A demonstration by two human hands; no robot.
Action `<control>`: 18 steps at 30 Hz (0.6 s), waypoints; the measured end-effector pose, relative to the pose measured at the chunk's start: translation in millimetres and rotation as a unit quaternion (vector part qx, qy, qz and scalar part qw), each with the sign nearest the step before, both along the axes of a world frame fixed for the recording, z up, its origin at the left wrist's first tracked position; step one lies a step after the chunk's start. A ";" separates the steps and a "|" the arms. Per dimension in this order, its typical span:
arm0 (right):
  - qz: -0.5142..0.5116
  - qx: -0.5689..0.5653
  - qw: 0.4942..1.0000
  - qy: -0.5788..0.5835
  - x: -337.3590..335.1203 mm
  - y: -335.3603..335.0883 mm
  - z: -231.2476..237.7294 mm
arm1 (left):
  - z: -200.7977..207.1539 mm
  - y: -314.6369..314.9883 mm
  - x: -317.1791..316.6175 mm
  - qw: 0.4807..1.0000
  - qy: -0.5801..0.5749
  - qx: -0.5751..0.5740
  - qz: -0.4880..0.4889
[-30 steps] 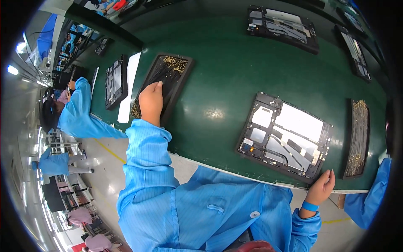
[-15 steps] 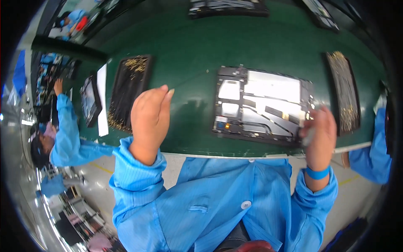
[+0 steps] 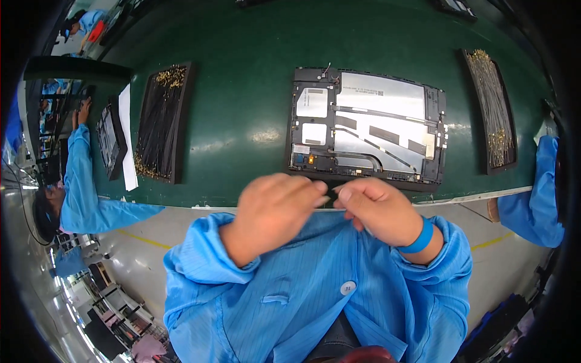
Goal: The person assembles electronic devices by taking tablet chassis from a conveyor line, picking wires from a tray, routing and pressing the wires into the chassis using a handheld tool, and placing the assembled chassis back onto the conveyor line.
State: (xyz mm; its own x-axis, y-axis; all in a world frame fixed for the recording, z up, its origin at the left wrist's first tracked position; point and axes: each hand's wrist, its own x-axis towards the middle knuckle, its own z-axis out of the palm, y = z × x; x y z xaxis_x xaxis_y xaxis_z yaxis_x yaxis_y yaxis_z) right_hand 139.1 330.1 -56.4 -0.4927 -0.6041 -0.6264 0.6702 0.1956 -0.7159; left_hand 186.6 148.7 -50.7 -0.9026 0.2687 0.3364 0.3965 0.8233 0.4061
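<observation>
My left hand and my right hand are close together at the table's near edge, each with fingers pinched. A thin dark cable ran from the left fingertips a moment ago; at this moment it barely shows against the dark background. Whatever sits in the right pinch is too small to make out. Just beyond the hands lies an opened tablet-like device, its silver plates, dark frame and flat black ribbon cables facing up.
Left of the device is a black tray of thin black cables with gold-coloured ends. Another tray, holding grey cables, is at the right. A white sheet and a second device lie far left. Co-workers' blue sleeves reach in at both sides.
My left hand has come right and down from beside the left tray. The right hand has left the device's right edge and moved left, so both now meet near the table edge.
</observation>
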 end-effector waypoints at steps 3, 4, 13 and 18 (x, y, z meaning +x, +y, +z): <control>0.037 -0.030 0.996 -0.081 2.1 1.2 -8.6 | -8.4 13.5 7.6 0.995 -0.047 0.074 -0.043; 0.022 -0.030 0.991 -0.130 3.5 3.5 -11.1 | -10.6 14.7 8.2 0.995 -0.049 0.076 -0.043; -0.340 -0.066 0.928 0.140 -9.6 -0.3 -3.2 | -36.0 23.5 -11.5 0.998 0.041 -0.019 0.052; -0.357 -0.056 0.880 0.308 -4.1 -9.8 -16.7 | -25.9 27.5 -12.8 0.997 -0.033 -0.009 0.065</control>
